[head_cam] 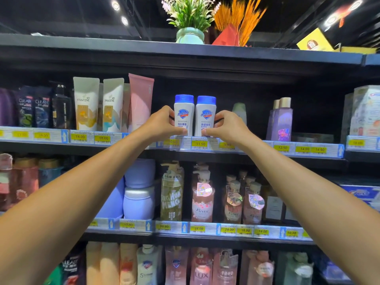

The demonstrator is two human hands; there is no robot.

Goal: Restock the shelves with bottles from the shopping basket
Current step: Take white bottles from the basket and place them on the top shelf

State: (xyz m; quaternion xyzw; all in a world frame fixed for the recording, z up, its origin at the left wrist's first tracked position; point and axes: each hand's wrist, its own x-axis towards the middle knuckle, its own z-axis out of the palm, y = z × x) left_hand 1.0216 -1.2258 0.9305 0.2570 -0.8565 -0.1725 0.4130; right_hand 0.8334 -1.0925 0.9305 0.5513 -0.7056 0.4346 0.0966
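Observation:
Two small white bottles with blue caps stand side by side on the upper shelf (257,150), upright, labels facing me. My left hand (164,124) grips the left bottle (183,114) from its left side, thumb at its base. My right hand (225,125) grips the right bottle (206,115) from its right side in the same way. The two bottles touch or nearly touch each other. The shopping basket is not in view.
Pantene tubes (86,103) and a pink tube (140,101) stand left of the bottles; a pale green bottle (239,111) and purple bottles (281,120) stand right. Pump bottles (202,196) and jars fill the shelf below. Potted plants (190,23) sit on top.

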